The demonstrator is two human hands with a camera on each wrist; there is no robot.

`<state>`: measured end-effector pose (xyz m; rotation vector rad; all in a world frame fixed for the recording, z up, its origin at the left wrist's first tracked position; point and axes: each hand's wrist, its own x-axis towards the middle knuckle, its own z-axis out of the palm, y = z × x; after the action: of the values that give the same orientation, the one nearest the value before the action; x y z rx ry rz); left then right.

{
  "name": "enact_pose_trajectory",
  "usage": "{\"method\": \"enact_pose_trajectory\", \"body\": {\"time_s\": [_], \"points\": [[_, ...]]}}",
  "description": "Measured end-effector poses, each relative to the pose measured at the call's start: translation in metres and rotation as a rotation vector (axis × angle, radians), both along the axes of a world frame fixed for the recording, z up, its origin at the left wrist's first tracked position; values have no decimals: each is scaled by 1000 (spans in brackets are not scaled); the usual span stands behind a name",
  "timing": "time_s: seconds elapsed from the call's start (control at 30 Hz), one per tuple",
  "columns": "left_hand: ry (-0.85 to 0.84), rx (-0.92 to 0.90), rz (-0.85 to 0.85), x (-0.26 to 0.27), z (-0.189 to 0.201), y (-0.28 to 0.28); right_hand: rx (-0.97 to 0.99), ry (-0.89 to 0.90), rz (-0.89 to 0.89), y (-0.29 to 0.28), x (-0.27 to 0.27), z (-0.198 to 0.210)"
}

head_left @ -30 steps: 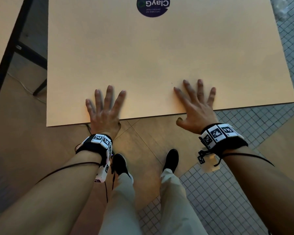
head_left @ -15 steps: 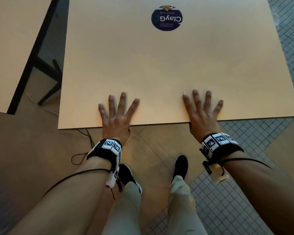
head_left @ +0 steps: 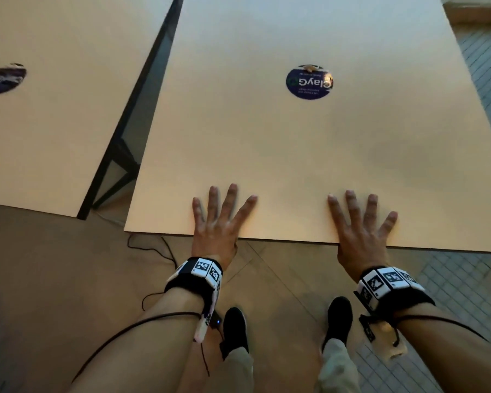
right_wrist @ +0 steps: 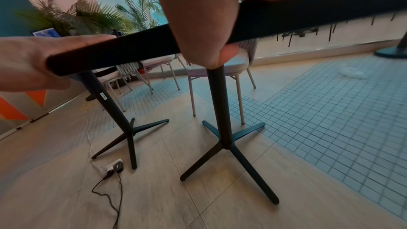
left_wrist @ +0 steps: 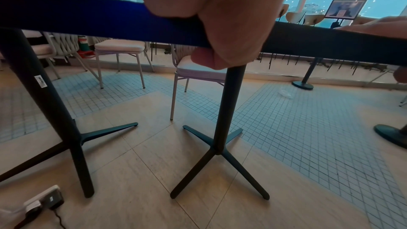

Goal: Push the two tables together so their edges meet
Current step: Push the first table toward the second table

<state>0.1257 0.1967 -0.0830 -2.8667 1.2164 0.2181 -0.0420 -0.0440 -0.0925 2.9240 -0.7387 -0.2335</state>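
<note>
Gripping the near edge of the right worktop (head_left: 309,143): left hand (head_left: 214,228) and right hand (head_left: 360,236), fingers spread flat on top, thumbs hooked under the edge. Left worktop (head_left: 54,109) sits just beside it w/ a narrow gap between, edges not touching.

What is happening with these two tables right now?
A person stands at the near edge of the right table, left hand and right hand spread flat on its top, thumbs hooked under the edge. The left table stands beside it at a slight angle. A dark gap, wider at the near end, separates the two tops, so the edges do not meet yet. A cable lies on the floor below.
</note>
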Motion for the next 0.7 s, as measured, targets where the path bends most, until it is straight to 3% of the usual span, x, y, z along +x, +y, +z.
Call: {"method": "enact_pose_trajectory", "body": {"time_s": [0.17, 0.4, 0.5, 0.6, 0.7], "points": [[48, 41, -9, 12, 5, 15, -25, -31, -24, 22, 4, -1], [-21, 3, -27, 24, 0, 28, -24, -82, -9, 36, 10, -1], [45, 49, -12, 29, 11, 30, -11, -76, -16, 43, 14, 1], [171, 89, 117, 21, 20, 44, 14, -52, -22, 46, 14, 5], [221, -87, 318, 8, 23, 64, 41, -28, 24, 40, 21, 10]]}}
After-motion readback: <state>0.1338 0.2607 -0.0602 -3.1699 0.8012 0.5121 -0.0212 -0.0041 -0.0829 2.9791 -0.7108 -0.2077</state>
